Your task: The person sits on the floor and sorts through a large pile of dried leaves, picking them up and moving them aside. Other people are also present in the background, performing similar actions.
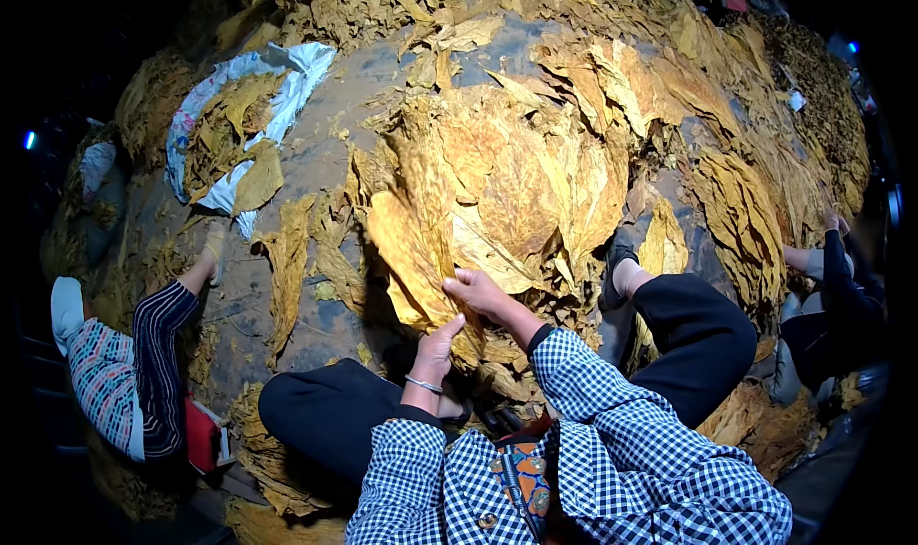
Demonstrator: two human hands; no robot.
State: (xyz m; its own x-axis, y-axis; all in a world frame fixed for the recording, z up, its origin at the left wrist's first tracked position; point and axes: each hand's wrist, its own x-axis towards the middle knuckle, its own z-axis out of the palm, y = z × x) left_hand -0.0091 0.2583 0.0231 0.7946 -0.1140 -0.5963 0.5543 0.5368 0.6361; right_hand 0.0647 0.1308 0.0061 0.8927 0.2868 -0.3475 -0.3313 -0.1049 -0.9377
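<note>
Dried yellow-brown tobacco leaves (412,251) are raised in both my hands, in front of my knees. My left hand (434,348) grips them low down at their stem end; a silver bangle is on that wrist. My right hand (480,292) pinches the same leaves a little higher, thumb on top. Just beyond lies a broad pile of flattened tobacco leaves (502,179), partly covered by the held ones. How many leaves I hold cannot be told.
An open white woven sack (208,97) with leaves inside lies at left. A seated person (107,373) is at far left, beside a red object (201,434). Another person (832,315) sits at right, near a long leaf bundle (742,222). Loose leaves (290,272) litter the floor (333,150).
</note>
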